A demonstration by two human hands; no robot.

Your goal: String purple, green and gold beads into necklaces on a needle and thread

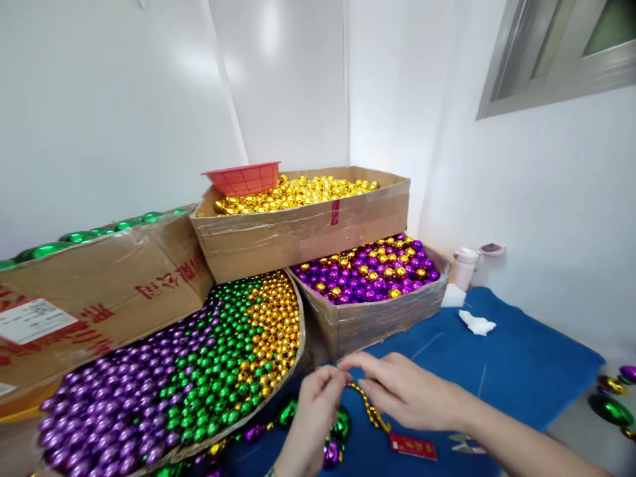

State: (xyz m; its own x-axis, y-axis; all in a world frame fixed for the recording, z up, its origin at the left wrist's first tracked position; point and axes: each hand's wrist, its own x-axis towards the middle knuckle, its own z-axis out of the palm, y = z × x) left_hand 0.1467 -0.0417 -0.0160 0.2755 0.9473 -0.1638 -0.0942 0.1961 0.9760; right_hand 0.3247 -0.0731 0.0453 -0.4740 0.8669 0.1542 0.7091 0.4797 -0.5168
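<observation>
My left hand (pixel 318 411) is closed in a pinch at the top end of a thin strand of small gold beads (pixel 371 412). Its fingertips meet those of my right hand (pixel 402 394), whose bent index finger reaches over them; whatever lies between the right fingers is hidden. The gold strand hangs below my right hand toward a red tag (pixel 413 446) on the blue cloth (pixel 447 358). Behind my left hand, partly covered by it, lies a bead string with large green beads (pixel 342 424), purple ones and small gold ones.
Left stands a carton of purple, green and gold beads (pixel 213 358). Behind it are a box of gold beads (pixel 308 192) with a red basket (pixel 243 179), and a box of purple and gold beads (pixel 368 271). Scissors (pixel 467 444), crumpled tissue (pixel 477 323) and a pink cup (pixel 464 266) are right.
</observation>
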